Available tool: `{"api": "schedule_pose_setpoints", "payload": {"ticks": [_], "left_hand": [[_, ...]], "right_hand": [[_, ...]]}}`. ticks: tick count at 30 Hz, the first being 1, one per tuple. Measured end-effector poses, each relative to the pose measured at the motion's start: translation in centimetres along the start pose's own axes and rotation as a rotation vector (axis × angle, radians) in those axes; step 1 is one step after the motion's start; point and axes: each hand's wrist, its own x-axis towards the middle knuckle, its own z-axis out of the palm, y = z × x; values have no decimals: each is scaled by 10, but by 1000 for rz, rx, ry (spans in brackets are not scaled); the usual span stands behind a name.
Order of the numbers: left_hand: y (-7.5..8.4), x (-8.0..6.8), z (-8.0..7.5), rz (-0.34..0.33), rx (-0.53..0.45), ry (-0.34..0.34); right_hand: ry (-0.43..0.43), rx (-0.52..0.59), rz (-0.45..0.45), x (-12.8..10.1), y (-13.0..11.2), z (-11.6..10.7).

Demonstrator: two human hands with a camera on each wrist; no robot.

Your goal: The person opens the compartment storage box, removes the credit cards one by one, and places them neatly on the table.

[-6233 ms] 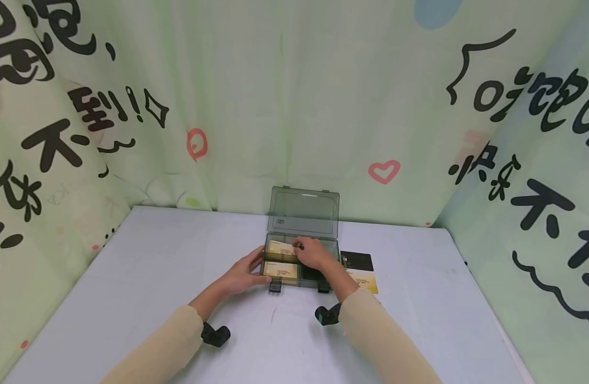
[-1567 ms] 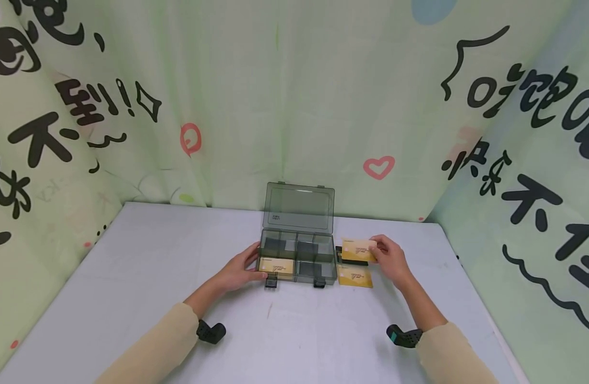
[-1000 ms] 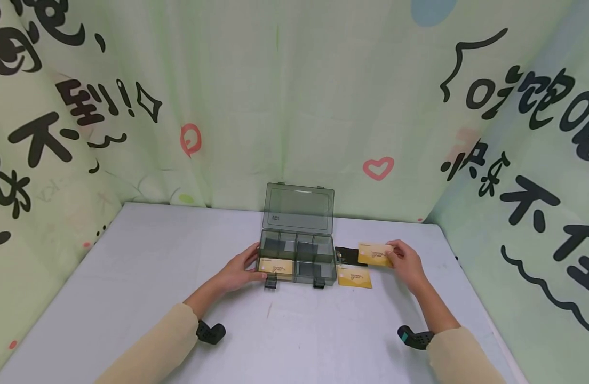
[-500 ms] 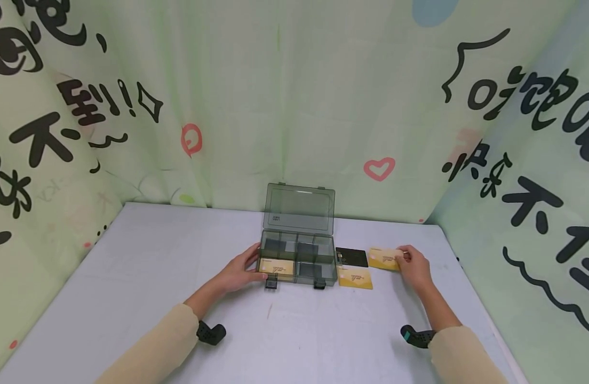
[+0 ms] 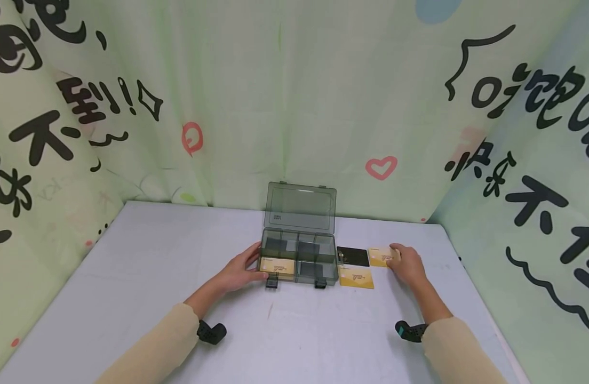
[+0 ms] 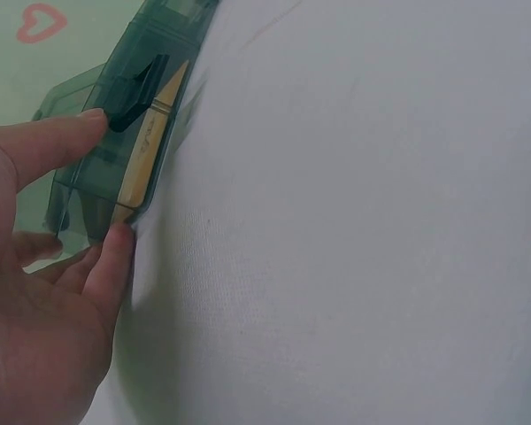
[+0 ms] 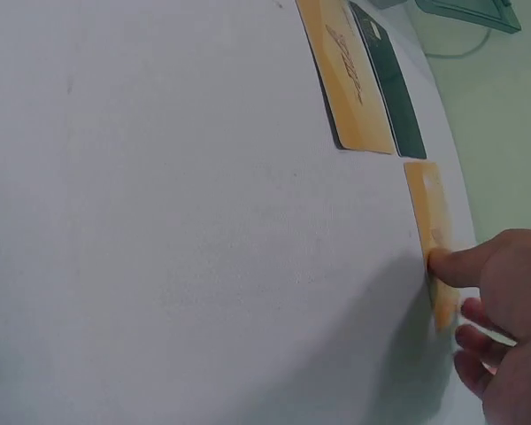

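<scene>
My left hand (image 5: 239, 271) holds the near left corner of a smoky clear plastic organizer box (image 5: 326, 246), its thumb by a front latch (image 6: 140, 96). The box's lid (image 5: 300, 208) stands raised at the back. Yellow cards (image 5: 277, 265) sit in its front left compartment; dark pieces line the floors of others. To the right of the box, my right hand (image 5: 410, 266) grips a yellow card (image 5: 378, 257) that lies low on the table. Its thumb (image 7: 451, 266) rests on the card's near edge, with the other fingers curled at the far side; the index finger is hidden.
Between the box and the held card lies a black card (image 5: 354, 256). Just in front of it is another yellow card (image 5: 356, 277). The white table (image 5: 294, 341) meets a printed curtain (image 5: 237, 106) behind the box and at both sides.
My right hand has carried the yellow card from over the black card rightward and down to the table, then shifted slightly left along it. The left hand stays on the box.
</scene>
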Motion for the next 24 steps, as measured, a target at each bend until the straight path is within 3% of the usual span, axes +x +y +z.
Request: {"api": "schedule_pose_setpoints", "payload": {"ticks": [6, 15, 24], "left_hand": [[2, 0, 1, -4, -2, -1], [3, -1, 1, -12, -8, -4], [3, -1, 0, -14, 6, -9]], "right_hand": [[22, -43, -25, -3, -5, 2], [64, 121, -46, -12, -3, -1], [26, 253, -45, -13, -20, 0]]}}
